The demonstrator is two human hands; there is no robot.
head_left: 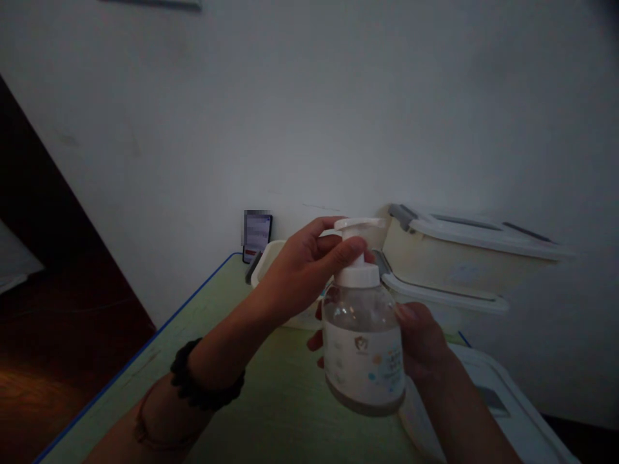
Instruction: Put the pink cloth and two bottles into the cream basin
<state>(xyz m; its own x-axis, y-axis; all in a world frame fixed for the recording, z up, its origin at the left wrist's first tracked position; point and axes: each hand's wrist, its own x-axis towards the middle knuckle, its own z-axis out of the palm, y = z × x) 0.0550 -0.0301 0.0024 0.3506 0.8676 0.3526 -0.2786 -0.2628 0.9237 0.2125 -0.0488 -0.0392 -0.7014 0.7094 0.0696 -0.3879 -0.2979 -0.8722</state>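
Centrally, bottle (362, 361): it was held upright over the green table (280, 399).
Left hand (304, 267): its thumb and fingers pinched the white pump (360, 225) beneath the spout.
Right hand (425, 341): it gripped the bottle, fingers wrapped behind.
Phone (258, 235): it stood near the wall (309, 116).
Lidded bins (449, 258): they sat stacked at the right.

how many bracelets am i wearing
2, both on your left forearm: a black beaded one nearer the hand, and a thin one further up. None shows on your right forearm, though part is out of view.
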